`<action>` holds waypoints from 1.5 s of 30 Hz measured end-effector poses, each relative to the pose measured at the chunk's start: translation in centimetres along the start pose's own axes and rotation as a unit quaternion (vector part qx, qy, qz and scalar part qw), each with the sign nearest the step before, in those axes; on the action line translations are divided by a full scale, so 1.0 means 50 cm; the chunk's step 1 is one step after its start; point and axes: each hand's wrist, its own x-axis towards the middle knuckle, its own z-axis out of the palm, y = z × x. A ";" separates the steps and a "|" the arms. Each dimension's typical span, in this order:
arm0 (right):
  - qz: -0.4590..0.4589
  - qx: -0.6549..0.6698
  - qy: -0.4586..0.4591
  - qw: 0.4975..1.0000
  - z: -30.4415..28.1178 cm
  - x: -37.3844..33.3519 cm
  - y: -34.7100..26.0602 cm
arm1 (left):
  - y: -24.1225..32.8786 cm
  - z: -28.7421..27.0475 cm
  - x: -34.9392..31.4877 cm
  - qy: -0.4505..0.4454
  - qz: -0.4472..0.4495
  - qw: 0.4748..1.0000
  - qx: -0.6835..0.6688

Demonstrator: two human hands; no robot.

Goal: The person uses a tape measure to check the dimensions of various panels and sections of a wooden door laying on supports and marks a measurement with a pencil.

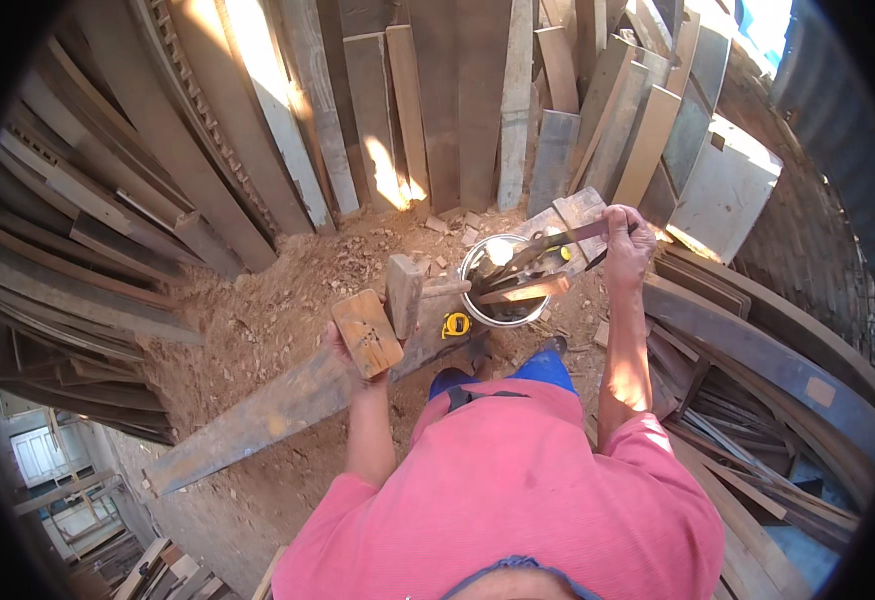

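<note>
My left hand grips a light-brown wooden block with rounded corners. Right beside the block is a wooden mallet, its handle pointing toward a white round bucket. The bucket holds several tools with wooden and dark parts. Closed round one end of a long, dark, flat tool, my right hand is up at the bucket's right. The tool's other end reaches over the bucket; its exact kind is unclear. A yellow tape measure sits between the mallet and the bucket, on a long plank.
Upright boards lean along the far side and curve round to the left. A pale panel stands at the far right. Stacked timber lies on the right. Wood chips cover the ground. Behind the bucket lies a small board.
</note>
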 end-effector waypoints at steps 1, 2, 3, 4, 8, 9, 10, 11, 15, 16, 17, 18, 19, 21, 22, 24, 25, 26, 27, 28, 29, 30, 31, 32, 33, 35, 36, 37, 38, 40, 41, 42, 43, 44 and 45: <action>-0.023 -0.033 -0.016 0.999 0.005 -0.006 -0.006 | 0.002 -0.006 -0.004 0.002 0.003 1.000 -0.001; -0.047 -0.048 -0.035 0.997 0.019 -0.011 -0.009 | 0.005 -0.012 -0.008 0.003 0.007 1.000 -0.001; -0.071 -0.065 -0.049 0.994 0.042 -0.021 -0.027 | 0.007 -0.014 -0.010 0.004 0.005 1.000 -0.002; -0.097 -0.081 -0.063 0.990 0.060 -0.028 -0.047 | 0.008 -0.019 -0.015 0.018 0.008 1.000 -0.003; 0.096 0.024 -0.105 0.990 0.059 0.016 0.015 | 0.007 -0.009 -0.016 0.057 0.019 0.998 0.018; 0.128 -0.005 -0.119 0.985 0.050 0.018 0.036 | 0.005 -0.001 -0.016 0.068 0.025 0.997 0.028; 0.121 -0.056 -0.127 0.983 0.037 0.022 0.068 | 0.003 0.003 -0.013 0.067 0.028 0.997 0.019; 0.116 -0.105 -0.135 0.978 0.021 0.025 0.107 | 0.001 0.005 -0.012 0.069 0.032 0.997 0.012; 0.112 -0.057 -0.117 0.985 0.066 0.001 0.075 | 0.006 0.001 -0.016 0.064 0.032 0.997 0.018; 0.106 -0.001 -0.098 0.989 0.075 0.000 0.070 | 0.007 0.003 -0.015 0.064 0.037 0.997 0.030; 0.098 0.055 -0.075 0.991 0.078 0.004 0.069 | 0.007 0.006 -0.014 0.065 0.041 0.996 0.043; 0.094 0.110 -0.051 0.988 0.082 0.006 0.073 | 0.009 0.014 -0.016 0.069 0.046 0.995 0.057; 0.089 0.165 -0.026 0.982 0.086 0.005 0.075 | 0.010 0.023 -0.018 0.066 0.047 0.995 0.064; 0.075 0.193 -0.006 0.978 0.095 -0.003 0.077 | 0.010 0.043 -0.021 0.059 0.050 0.994 0.079; 0.068 0.207 0.003 0.976 0.099 -0.007 0.076 | 0.013 0.039 -0.024 0.049 0.048 0.993 0.093; 0.017 0.202 -0.022 0.979 0.084 -0.034 0.059 | 0.021 0.024 -0.033 0.030 0.047 0.991 0.120; -0.007 0.200 -0.035 0.979 0.080 -0.041 0.050 | 0.018 0.015 -0.032 0.054 0.066 0.987 0.133; 0.022 0.197 -0.005 0.980 0.080 -0.033 0.049 | 0.012 0.005 -0.029 0.078 0.085 0.983 0.145; 0.051 0.192 0.032 0.980 0.072 -0.027 0.045 | 0.010 0.005 -0.029 0.079 0.086 0.982 0.150; 0.072 0.187 0.066 0.977 0.075 -0.011 0.022 | 0.008 0.008 -0.025 0.079 0.090 0.981 0.155; 0.073 0.280 0.096 0.952 0.079 -0.005 -0.002 | 0.007 0.013 -0.023 0.058 0.084 0.983 0.152; 0.045 0.317 0.045 0.946 0.065 0.013 -0.014 | 0.005 0.018 -0.020 0.038 0.081 0.985 0.149; 0.021 0.352 -0.004 0.936 0.041 0.029 -0.021 | 0.003 0.017 -0.024 0.053 0.079 0.985 0.142; -0.003 0.386 -0.054 0.921 0.025 0.042 -0.024 | 0.000 0.017 -0.028 0.069 0.077 0.986 0.134; 0.006 0.409 -0.056 0.911 0.026 0.049 -0.047 | -0.003 0.019 -0.024 0.081 0.072 0.986 0.128; 0.002 0.424 -0.070 0.903 0.033 0.054 -0.091 | -0.012 0.024 -0.009 0.085 0.071 0.981 0.157; 0.000 0.432 -0.077 0.899 0.038 0.054 -0.113 | -0.013 0.028 -0.003 0.087 0.071 0.979 0.172; 0.013 0.426 -0.085 0.901 0.043 0.050 -0.133 | -0.012 0.019 0.001 0.084 0.075 0.981 0.158; 0.026 0.420 -0.092 0.903 0.045 0.040 -0.153 | -0.010 0.003 0.007 0.080 0.079 0.983 0.144; 0.054 0.389 -0.104 0.914 0.045 0.008 -0.172 | 0.000 -0.009 0.016 0.067 0.092 0.987 0.117; 0.068 0.365 -0.111 0.922 0.050 -0.013 -0.177 | 0.015 -0.014 0.018 0.058 0.104 0.988 0.102; 0.083 0.341 -0.119 0.929 0.056 -0.035 -0.182 | 0.032 -0.019 0.017 0.049 0.117 0.988 0.087; 0.118 0.317 -0.102 0.935 0.066 -0.062 -0.184 | 0.054 -0.039 0.012 0.056 0.124 0.987 0.086; 0.126 0.324 -0.157 0.924 0.072 -0.081 -0.178 | 0.078 -0.071 0.005 0.063 0.132 0.986 0.085; 0.135 0.291 -0.130 0.938 0.087 -0.115 -0.149 | 0.100 -0.089 0.003 0.068 0.136 0.985 0.086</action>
